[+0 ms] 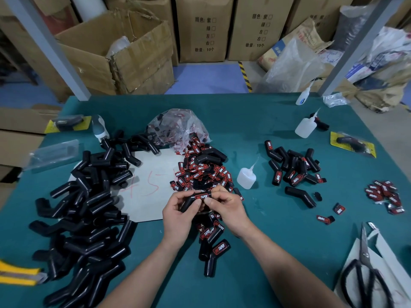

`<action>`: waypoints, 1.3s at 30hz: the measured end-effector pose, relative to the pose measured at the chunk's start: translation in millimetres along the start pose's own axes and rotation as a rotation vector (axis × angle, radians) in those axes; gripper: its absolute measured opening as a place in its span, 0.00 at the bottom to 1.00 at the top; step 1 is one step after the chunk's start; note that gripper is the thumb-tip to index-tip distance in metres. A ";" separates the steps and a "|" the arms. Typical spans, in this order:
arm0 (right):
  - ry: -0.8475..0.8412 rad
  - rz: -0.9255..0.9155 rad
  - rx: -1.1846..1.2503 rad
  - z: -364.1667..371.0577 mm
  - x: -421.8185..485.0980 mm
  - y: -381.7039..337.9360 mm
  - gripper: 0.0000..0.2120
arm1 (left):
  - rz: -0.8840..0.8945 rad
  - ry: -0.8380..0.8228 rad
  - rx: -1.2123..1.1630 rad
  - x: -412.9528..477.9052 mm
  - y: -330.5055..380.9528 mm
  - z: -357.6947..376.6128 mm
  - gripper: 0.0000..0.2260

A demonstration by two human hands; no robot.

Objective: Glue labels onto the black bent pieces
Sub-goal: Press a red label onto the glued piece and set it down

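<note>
The black bent piece [189,202] is held just above the table, near its middle, with a red and black label [201,196] lying on its upper leg. Both hands grasp it. The left hand [178,215] curls its fingers round the lower leg, thumb on top beside the label. The right hand [228,208] pinches the upper end, thumb pressed at the label's edge. Both forearms reach in from the near edge and converge on the piece.

Right behind the hands lies a heap of loose labels [200,171], spilling from a plastic bag [178,127] and partly over a sheet of paper [151,185]. Under the wrists lie a few labelled pieces [214,247]. A glue bottle [245,177] stands just beside the heap, close to the right hand.

To the left, a large pile of unlabelled pieces [89,218] fills the space nearly to the table's left edge, where a yellow knife [20,274] lies. To the right, bare green table [278,241] stays open between the right forearm and a cluster of labelled pieces [293,167]. Beyond that, a smaller label heap [384,196] and scissors [364,274] lie near the right edge. A second glue bottle [305,127] lies tilted farther back, with a bare strip of table reaching to the far edge.
</note>
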State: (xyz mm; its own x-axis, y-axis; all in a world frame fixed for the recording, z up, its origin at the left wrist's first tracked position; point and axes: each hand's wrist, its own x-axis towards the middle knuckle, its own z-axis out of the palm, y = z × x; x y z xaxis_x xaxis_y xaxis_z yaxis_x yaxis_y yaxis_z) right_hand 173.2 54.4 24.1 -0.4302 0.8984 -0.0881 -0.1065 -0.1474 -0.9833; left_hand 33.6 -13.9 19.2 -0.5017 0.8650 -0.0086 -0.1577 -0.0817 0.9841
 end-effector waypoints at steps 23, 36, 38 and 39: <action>0.004 -0.110 -0.084 0.5 -3.1 3.2 0.09 | -0.079 -0.065 -0.003 -5.1 4.3 -0.1 0.13; -0.037 -0.103 -0.043 1.1 -3.5 7.5 0.10 | -0.049 -0.042 0.017 -3.9 3.4 -0.6 0.16; -0.032 -0.109 -0.063 0.9 -3.3 7.8 0.10 | -0.047 -0.029 0.013 -5.2 4.9 0.5 0.15; -0.026 -0.113 -0.070 0.8 -3.0 8.7 0.12 | -0.040 -0.026 0.013 -6.0 6.1 1.3 0.15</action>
State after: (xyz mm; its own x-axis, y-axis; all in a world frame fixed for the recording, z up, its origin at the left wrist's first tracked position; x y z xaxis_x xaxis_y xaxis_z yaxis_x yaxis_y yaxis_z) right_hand 172.8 50.1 15.9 -0.4419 0.8966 0.0275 -0.0930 -0.0153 -0.9955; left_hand 36.8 -19.0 25.5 -0.4725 0.8803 -0.0437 -0.1663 -0.0403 0.9853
